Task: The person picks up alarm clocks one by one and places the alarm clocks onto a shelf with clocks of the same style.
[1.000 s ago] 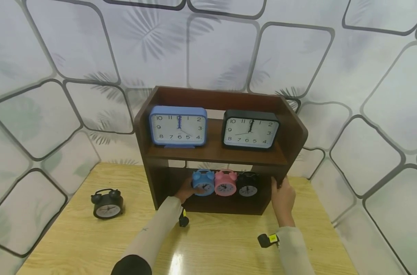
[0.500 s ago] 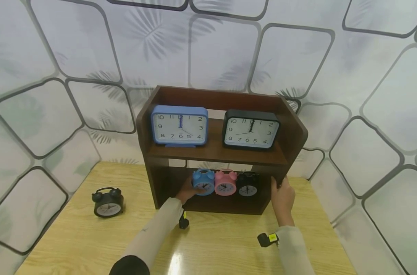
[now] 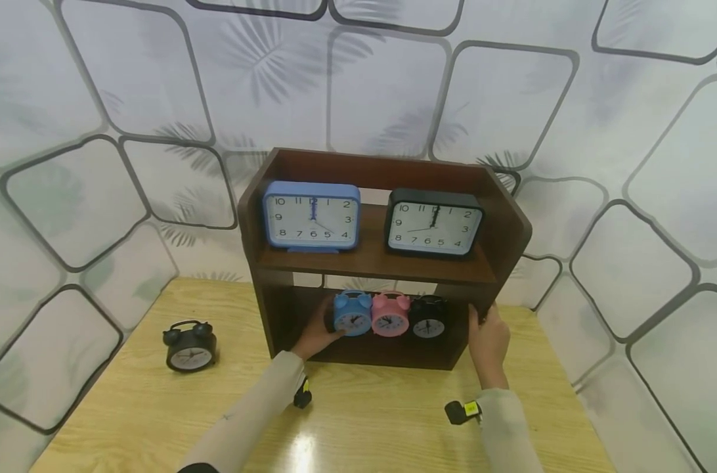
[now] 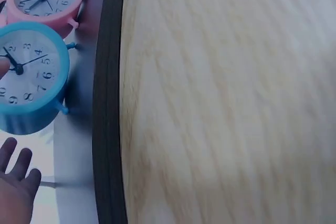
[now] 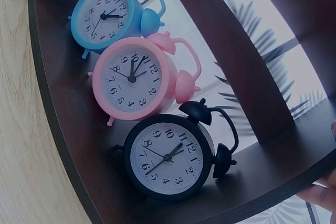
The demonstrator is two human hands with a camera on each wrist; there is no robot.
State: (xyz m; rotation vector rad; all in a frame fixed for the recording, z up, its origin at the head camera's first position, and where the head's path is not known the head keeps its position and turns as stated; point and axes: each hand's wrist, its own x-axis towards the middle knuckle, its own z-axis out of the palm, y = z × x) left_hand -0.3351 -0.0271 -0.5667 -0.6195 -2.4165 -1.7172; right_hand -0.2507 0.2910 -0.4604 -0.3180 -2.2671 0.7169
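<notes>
A small blue twin-bell alarm clock (image 3: pixel 353 314) stands on the lower level of a dark brown wooden shelf (image 3: pixel 373 266). My left hand (image 3: pixel 316 335) is at its left side. The left wrist view shows these fingers (image 4: pixel 21 171) spread and apart from the clock, with the thumb tip before its dial. To the clock's right stand a pink alarm clock (image 3: pixel 390 315) and a black alarm clock (image 3: pixel 428 318). My right hand (image 3: pixel 488 338) grips the shelf's right side panel, thumb inside and fingers outside.
On the upper level stand a blue rectangular clock (image 3: pixel 312 218) and a black rectangular clock (image 3: pixel 434 225). Another black alarm clock (image 3: pixel 190 348) rests on the wooden table (image 3: pixel 370 420), left of the shelf. Patterned walls (image 3: pixel 388 98) enclose the table behind and at both sides.
My left hand has drawn back slightly to the left from the blue alarm clock, its thumb sliding off toward the clock's lower edge. The right hand keeps its hold on the shelf.
</notes>
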